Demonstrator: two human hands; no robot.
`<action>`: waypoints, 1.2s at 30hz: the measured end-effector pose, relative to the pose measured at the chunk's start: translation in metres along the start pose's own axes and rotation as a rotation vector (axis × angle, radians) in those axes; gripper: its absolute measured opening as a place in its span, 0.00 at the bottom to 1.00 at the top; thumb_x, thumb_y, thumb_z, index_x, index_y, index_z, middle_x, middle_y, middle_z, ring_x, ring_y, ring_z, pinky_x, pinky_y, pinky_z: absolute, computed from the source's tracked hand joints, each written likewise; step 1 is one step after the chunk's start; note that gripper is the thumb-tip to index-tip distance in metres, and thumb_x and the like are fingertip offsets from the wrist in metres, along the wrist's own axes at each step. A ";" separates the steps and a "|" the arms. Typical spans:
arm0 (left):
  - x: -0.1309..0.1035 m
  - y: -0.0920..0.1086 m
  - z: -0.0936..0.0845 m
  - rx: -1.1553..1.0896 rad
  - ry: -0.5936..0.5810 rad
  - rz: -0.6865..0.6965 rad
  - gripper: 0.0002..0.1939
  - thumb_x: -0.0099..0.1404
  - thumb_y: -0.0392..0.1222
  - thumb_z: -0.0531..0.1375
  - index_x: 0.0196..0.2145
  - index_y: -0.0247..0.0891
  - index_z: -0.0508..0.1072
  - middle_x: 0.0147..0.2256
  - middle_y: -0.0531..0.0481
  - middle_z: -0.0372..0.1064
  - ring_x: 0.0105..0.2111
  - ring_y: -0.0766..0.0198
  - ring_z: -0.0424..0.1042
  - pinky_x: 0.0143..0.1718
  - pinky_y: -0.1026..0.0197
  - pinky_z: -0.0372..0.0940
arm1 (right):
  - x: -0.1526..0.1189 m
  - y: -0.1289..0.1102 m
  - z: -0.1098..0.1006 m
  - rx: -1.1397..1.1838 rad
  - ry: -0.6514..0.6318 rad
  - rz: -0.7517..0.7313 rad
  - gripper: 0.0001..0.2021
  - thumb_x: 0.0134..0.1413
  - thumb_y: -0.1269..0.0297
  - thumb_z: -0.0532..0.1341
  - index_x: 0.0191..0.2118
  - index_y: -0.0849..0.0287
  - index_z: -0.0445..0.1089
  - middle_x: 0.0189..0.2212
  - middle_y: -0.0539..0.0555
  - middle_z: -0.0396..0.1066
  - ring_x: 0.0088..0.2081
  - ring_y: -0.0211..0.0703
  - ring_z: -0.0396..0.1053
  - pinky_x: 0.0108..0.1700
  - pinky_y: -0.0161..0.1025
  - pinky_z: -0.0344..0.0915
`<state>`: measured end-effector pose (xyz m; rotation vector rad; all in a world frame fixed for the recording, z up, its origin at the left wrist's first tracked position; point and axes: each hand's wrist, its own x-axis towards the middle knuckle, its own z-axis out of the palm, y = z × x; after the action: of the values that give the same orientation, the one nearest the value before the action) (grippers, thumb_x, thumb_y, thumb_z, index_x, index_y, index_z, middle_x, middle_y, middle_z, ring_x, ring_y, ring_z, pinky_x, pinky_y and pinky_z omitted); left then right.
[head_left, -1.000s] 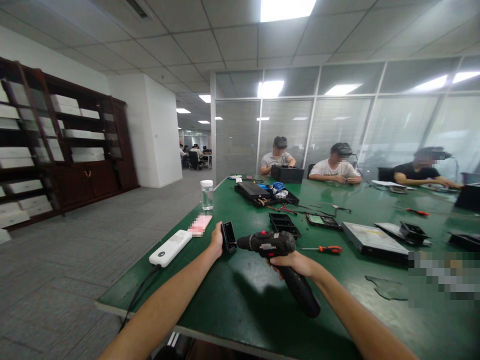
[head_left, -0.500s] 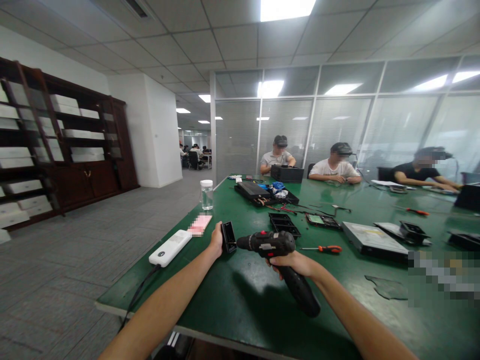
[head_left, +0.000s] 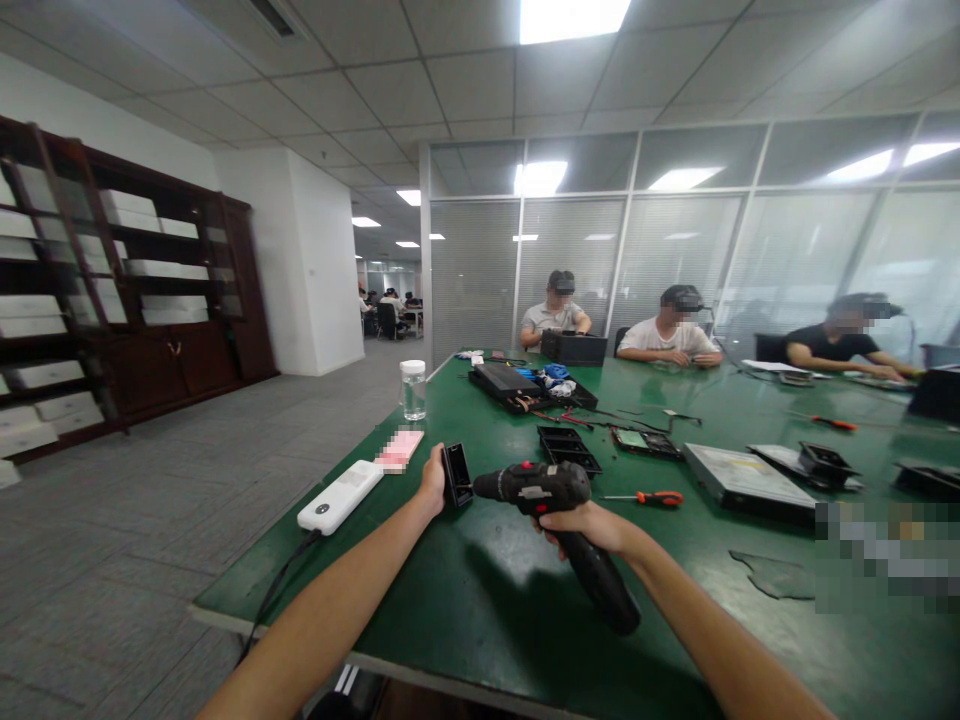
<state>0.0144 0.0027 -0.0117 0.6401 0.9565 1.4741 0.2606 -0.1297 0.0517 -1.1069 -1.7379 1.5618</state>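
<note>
My right hand (head_left: pixel 574 525) grips a black cordless drill (head_left: pixel 536 487) by its handle, chuck pointing left. Closed on a small black rectangular frame-like part (head_left: pixel 457 476), my left hand (head_left: pixel 433 481) keeps it tilted up on its edge near the green table (head_left: pixel 420 600). The drill's tip reaches the right side of this part; whether it touches a screw is too small to tell. Behind the drill lies a black compartmented plastic tray (head_left: pixel 568 449). An orange-handled screwdriver (head_left: pixel 658 498) rests to the right of the drill.
At left are a white power bank (head_left: pixel 340 497) with a cable and a clear jar (head_left: pixel 412 390). Further back sits a black device with wires (head_left: pixel 517 385). A silver disc drive (head_left: pixel 750 485) and a dark sheet piece (head_left: pixel 776 577) lie right. Several people sit across the table.
</note>
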 end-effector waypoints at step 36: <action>-0.008 0.005 0.003 -0.019 0.009 0.001 0.16 0.52 0.55 0.56 0.25 0.37 0.65 0.19 0.53 0.62 0.17 0.63 0.64 0.20 0.60 0.61 | -0.002 -0.004 0.003 -0.018 0.013 0.035 0.16 0.40 0.56 0.63 0.34 0.63 0.68 0.22 0.50 0.63 0.25 0.36 0.62 0.27 0.35 0.65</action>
<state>0.0156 -0.0041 -0.0052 0.6210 0.9477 1.4866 0.2583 -0.1324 0.0553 -1.1596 -1.7355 1.5600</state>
